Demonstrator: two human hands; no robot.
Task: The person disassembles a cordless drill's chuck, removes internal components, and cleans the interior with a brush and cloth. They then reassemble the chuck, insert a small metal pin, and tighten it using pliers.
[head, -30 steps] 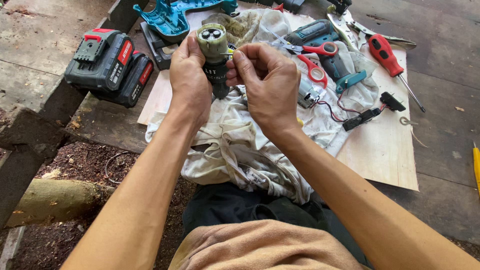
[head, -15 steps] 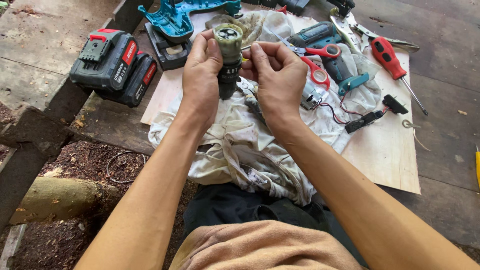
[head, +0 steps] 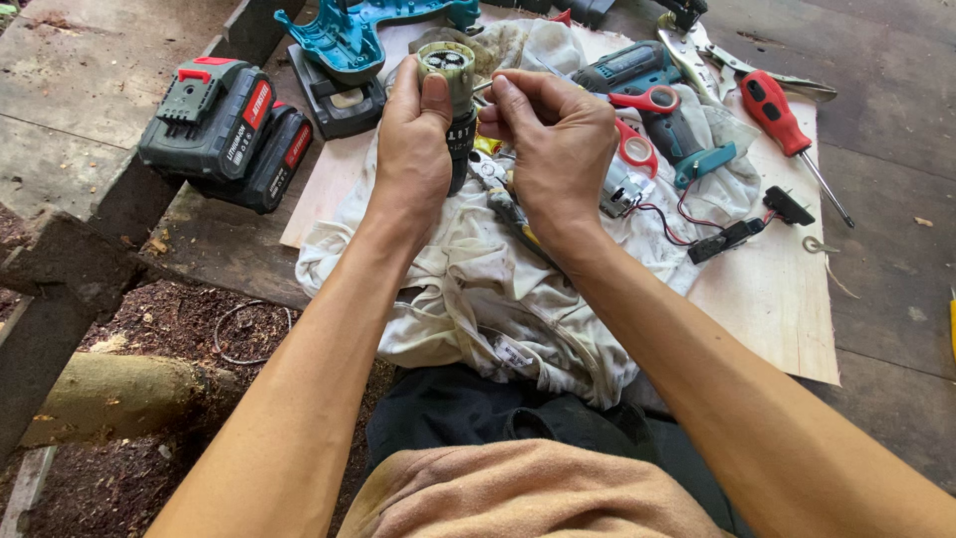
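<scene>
A person's left hand [head: 413, 149] grips a drill gearbox [head: 450, 95] upright over the stained cloth [head: 478, 289]; the right hand [head: 558, 149] pinches its rim.

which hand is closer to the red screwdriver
Right. The right hand sits just left of the red screwdriver; the left hand, holding the drill gearbox, is farther left.

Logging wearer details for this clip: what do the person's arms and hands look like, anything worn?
Both forearms are bare: no sleeves in view, no gloves, no watch or visible rings on the left hand or right hand. Nails are short.
</scene>
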